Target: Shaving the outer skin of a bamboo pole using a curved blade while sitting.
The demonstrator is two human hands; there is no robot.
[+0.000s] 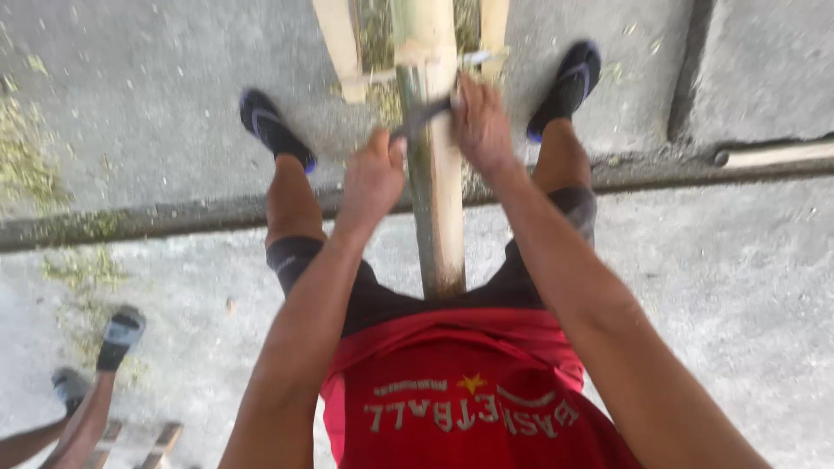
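A dark blade (423,115) lies crosswise on a pale, partly green bamboo pole (437,191).

Bamboo pole (437,174) pale tan with a green unpeeled strip on its left side. Blade (423,114) across it dark grey. Shirt (469,391) red with cream lettering and a yellow star. Shorts (382,300) black. Sandals at 11 (274,128) and 1 o'clock (573,82) black with blue edges. Concrete floor (738,278) grey, green shavings scattered.
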